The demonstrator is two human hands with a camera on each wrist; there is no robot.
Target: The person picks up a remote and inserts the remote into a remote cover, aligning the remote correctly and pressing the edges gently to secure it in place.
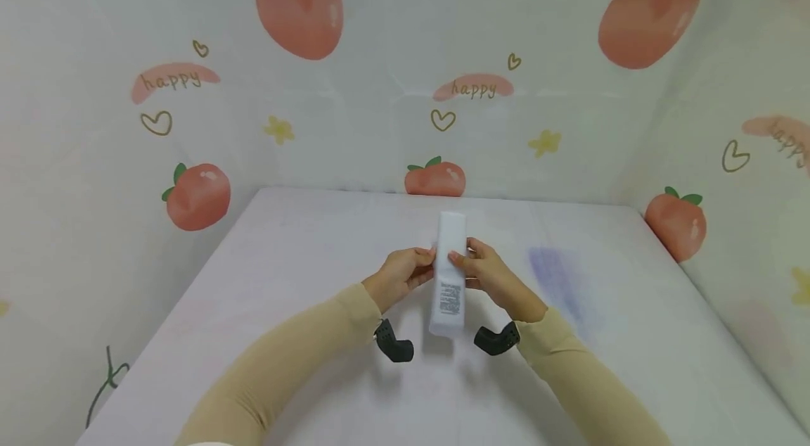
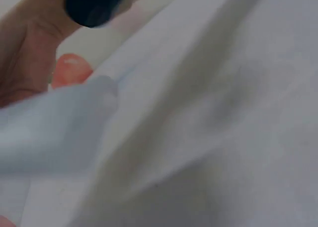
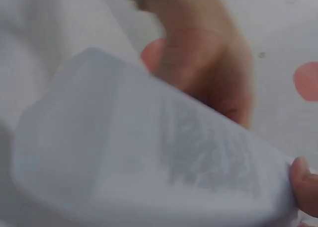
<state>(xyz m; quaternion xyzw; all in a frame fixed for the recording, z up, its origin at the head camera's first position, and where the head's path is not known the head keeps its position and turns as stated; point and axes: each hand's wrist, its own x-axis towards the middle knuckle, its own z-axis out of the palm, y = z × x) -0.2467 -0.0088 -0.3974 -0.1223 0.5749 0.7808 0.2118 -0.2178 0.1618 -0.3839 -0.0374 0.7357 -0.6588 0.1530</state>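
Observation:
A long white box-like pack with a block of grey print stands out over the table, between both hands. My right hand grips its right side, the thumb on the front face and the fingers round the back. From the other side my left hand holds the left edge with thumb and bent fingers. In the right wrist view the pack fills the foreground and its print is blurred. The left wrist view has one smooth end of the pack at left, with the right hand behind it.
A white cloth-covered table spreads under the arms, with a faint purple patch to the right. White curtains printed with red fruit surround it at back and sides. A green string-like line shows at lower left.

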